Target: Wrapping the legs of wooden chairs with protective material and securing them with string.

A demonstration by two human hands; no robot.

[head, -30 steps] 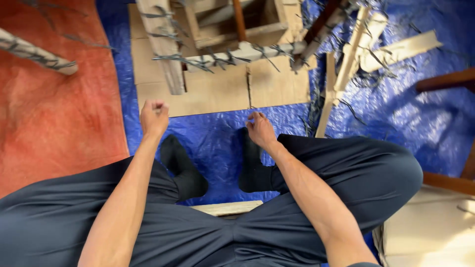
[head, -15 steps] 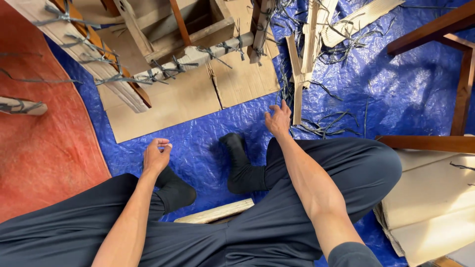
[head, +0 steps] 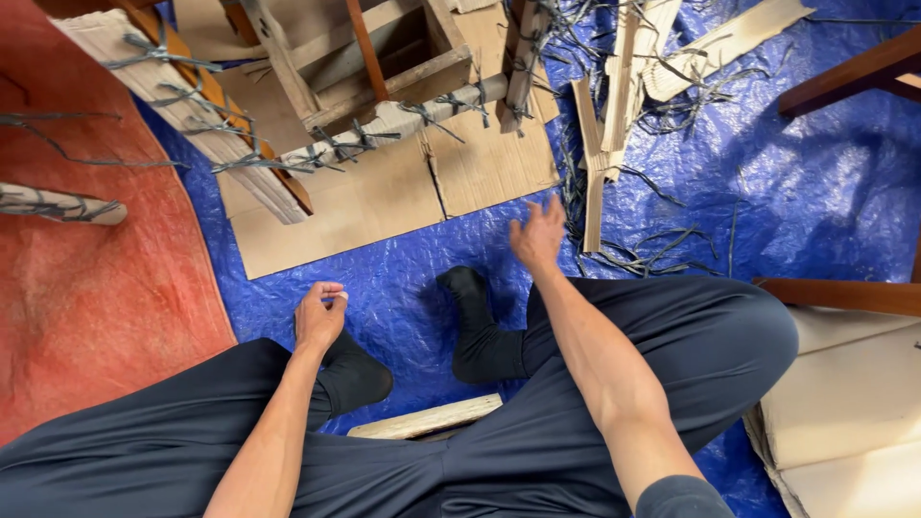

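Note:
I sit cross-legged on a blue tarp (head: 767, 192) in dark trousers and black socks. My left hand (head: 318, 317) hovers over my left foot (head: 355, 376) with its fingers curled loosely and nothing visible in it. My right hand (head: 537, 235) is stretched forward above the tarp, fingers spread, near the front edge of a flat cardboard sheet (head: 384, 206). It holds nothing. Just right of it lies a heap of cut grey strapping bands (head: 643, 254) and thin cardboard strips (head: 593, 182).
A wooden frame (head: 384, 58) wrapped in cardboard tied with grey straps stands on the sheet ahead. A red mat (head: 86, 288) lies to the left. Dark wooden legs (head: 849, 72) and pale cushions (head: 854, 403) sit to the right. A wood strip (head: 427, 419) lies under my legs.
The view has swung left and down. My right hand has lifted and opened toward the cardboard edge. My left hand has pulled back from the cardboard to above my left foot.

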